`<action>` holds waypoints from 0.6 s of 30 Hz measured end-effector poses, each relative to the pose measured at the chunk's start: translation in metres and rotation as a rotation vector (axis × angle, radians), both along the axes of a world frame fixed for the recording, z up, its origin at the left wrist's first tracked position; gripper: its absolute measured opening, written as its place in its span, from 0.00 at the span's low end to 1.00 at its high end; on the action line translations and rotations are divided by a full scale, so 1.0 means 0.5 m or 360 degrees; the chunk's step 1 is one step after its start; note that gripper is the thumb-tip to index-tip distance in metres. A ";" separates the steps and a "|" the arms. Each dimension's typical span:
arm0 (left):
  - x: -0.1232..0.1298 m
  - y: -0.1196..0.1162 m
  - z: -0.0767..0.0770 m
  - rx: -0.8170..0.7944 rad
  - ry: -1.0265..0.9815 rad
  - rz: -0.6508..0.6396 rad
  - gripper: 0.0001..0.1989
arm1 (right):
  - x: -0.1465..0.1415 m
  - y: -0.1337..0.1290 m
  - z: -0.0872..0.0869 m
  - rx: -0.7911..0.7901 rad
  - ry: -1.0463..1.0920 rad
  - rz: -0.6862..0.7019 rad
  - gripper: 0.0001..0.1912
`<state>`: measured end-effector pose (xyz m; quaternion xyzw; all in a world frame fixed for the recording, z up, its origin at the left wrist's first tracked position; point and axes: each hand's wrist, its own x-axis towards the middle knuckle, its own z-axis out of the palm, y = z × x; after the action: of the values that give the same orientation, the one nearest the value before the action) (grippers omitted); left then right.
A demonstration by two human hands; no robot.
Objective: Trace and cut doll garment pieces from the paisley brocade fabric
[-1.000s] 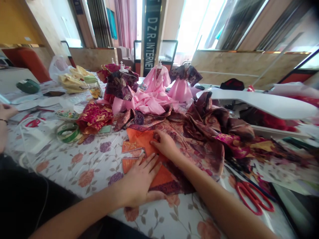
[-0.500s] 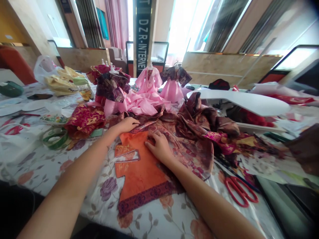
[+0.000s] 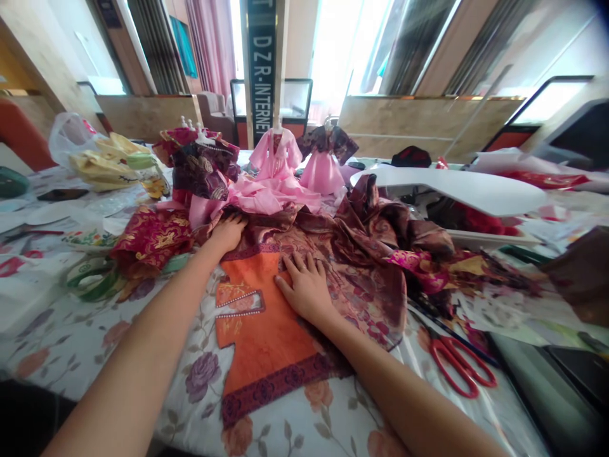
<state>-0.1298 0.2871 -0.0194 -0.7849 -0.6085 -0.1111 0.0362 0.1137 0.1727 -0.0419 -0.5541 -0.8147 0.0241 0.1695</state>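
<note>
Well, from the head view, the right hand [image 3: 304, 289] lies spread flat, its fingertips pressing where an orange fabric panel [image 3: 266, 330] meets a patterned brocade [image 3: 366, 298]. Ahead of it, the left hand [image 3: 228, 233] rests with curled fingers on dark gathered cloth [image 3: 259, 225]; whether they pinch it, I cannot tell. Below the left hand, the panel already carries beaded trim [image 3: 240, 304] and a dark border band [image 3: 271, 387]. More brocade sits bunched right of the right hand, with red-handled scissors [image 3: 459, 365] farther right, and a pink doll dress [image 3: 276, 152] stands beyond the left hand.
</note>
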 end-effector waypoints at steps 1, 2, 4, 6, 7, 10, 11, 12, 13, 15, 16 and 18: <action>0.006 -0.007 0.007 0.0011 0.0013 0.0039 0.16 | 0.001 0.000 0.000 0.0003 -0.0007 0.0003 0.30; 0.014 -0.016 0.016 0.0022 0.0024 0.0070 0.15 | 0.002 -0.001 0.000 0.0006 -0.0014 0.0006 0.30; 0.038 -0.040 0.034 0.0046 0.0028 0.0082 0.13 | 0.003 0.000 -0.001 0.0007 -0.0026 0.0006 0.31; 0.073 -0.064 0.048 0.0067 0.0009 -0.0010 0.14 | 0.002 0.000 -0.002 0.0001 -0.0034 0.0010 0.32; 0.095 -0.075 0.051 0.0068 -0.0006 -0.0097 0.16 | 0.002 0.001 -0.003 -0.0005 -0.0037 0.0014 0.33; 0.159 -0.087 0.042 -0.0045 -0.0027 -0.0438 0.17 | 0.000 0.001 -0.005 -0.0006 -0.0051 0.0011 0.35; 0.176 -0.084 0.034 -0.0085 -0.0026 -0.0485 0.16 | 0.000 0.000 -0.005 -0.0008 -0.0059 0.0002 0.35; 0.189 -0.079 0.025 -0.0122 -0.0025 -0.0503 0.17 | 0.000 -0.002 -0.006 -0.0011 -0.0068 -0.0010 0.35; 0.198 -0.072 0.017 -0.0154 -0.0026 -0.0496 0.18 | 0.002 -0.005 -0.006 -0.0013 -0.0077 -0.0023 0.34; 0.203 -0.054 0.001 -0.0217 -0.0032 -0.0461 0.23 | 0.008 -0.012 -0.005 -0.0021 -0.0092 -0.0050 0.34; 0.202 -0.044 -0.005 -0.0250 -0.0034 -0.0447 0.26 | 0.011 -0.015 -0.004 -0.0021 -0.0098 -0.0063 0.35; 0.195 -0.026 -0.014 -0.0325 -0.0030 -0.0447 0.31 | 0.019 -0.020 -0.001 -0.0030 -0.0111 -0.0084 0.37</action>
<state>-0.0323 0.2742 -0.0261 -0.8606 -0.5014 -0.0601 -0.0654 0.1232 0.1625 -0.0426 -0.5774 -0.8049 0.0080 0.1365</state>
